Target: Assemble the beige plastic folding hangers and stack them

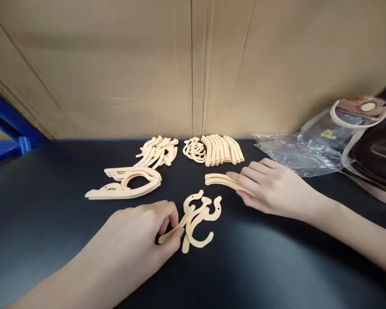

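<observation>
My left hand (138,231) is closed in a pinch on a thin cream plastic strip (169,235) low over the black table (244,266). Beside its fingertips lie a cream hanger hook (202,243) and several loose cream pieces, among them a second strip (185,242); some overlap. To the right, my right hand (272,186) is closed around a curved, grooved hanger arm (219,179), whose left end sticks out past the fingers. The palm hides the other end, so I cannot tell whether one or two arms are held.
Folded cream hangers (124,189) lie at left. Behind stand a heap of strips (157,150), a pile of hooks (194,149) and a row of curved hanger arms (220,149). Clear plastic bags (283,150) lie at right. A cardboard wall (131,77) closes off the back; a blue frame (6,120) is left.
</observation>
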The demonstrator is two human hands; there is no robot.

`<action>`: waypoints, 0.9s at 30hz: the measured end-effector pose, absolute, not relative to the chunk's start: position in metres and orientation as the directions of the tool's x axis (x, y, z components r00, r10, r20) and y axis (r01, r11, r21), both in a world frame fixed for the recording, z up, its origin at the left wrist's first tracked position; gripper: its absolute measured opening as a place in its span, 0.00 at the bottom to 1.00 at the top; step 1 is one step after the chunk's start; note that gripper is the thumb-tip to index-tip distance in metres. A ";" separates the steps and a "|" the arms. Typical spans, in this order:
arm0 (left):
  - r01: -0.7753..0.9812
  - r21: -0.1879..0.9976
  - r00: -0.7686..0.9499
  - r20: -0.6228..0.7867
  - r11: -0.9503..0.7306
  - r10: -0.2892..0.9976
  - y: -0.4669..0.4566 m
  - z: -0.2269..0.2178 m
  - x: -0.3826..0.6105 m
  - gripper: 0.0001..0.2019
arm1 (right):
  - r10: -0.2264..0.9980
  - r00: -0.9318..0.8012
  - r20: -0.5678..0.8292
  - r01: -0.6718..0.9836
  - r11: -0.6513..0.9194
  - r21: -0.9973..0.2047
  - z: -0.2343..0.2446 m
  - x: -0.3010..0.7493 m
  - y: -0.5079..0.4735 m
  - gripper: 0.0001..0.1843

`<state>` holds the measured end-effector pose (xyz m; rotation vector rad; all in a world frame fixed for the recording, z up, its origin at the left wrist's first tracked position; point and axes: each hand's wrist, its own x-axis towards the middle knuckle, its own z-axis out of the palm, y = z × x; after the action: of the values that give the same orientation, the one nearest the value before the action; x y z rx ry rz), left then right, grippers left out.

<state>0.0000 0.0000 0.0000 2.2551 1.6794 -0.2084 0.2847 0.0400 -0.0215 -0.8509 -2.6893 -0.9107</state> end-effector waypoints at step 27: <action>0.808 0.267 0.503 0.148 -0.524 0.851 0.000 -0.019 -0.005 0.09 | 0.277 -0.959 0.058 0.282 0.918 0.279 0.006 0.213 0.036 0.12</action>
<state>-0.0050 0.0004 -0.0193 2.5789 1.4363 0.3920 0.2126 0.0364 0.0063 -0.4464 -3.0599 -0.4482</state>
